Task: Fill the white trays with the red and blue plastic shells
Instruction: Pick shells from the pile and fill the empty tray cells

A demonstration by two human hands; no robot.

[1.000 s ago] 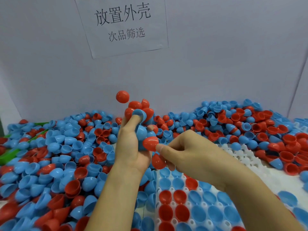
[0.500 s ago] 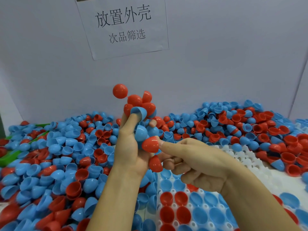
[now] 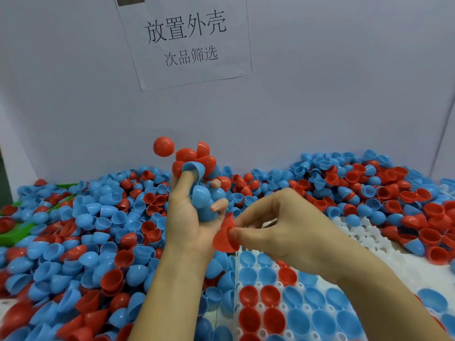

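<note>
- The right hand (image 3: 278, 225) pinches a single red shell (image 3: 225, 238) by its rim between thumb and fingers, open side turned toward the thumb, held in the air just above the near corner of the white tray (image 3: 307, 308).
- The left hand (image 3: 189, 215) is curled round a bunch of shells (image 3: 197, 166), red ones sticking up above the fingers and blue ones in the palm; one blue shell caps a fingertip.
- The step in hand looks like feeding: one shell taken off the held bunch, ready to be seated.
- The next move calls for lowering the red shell, cup side up, into a free pocket; the near rows already hold red and blue shells, so the free pockets lie further right.
- A loose heap of shells (image 3: 98, 230) surrounds the tray, and a paper sign (image 3: 187, 38) hangs on the wall behind.
</note>
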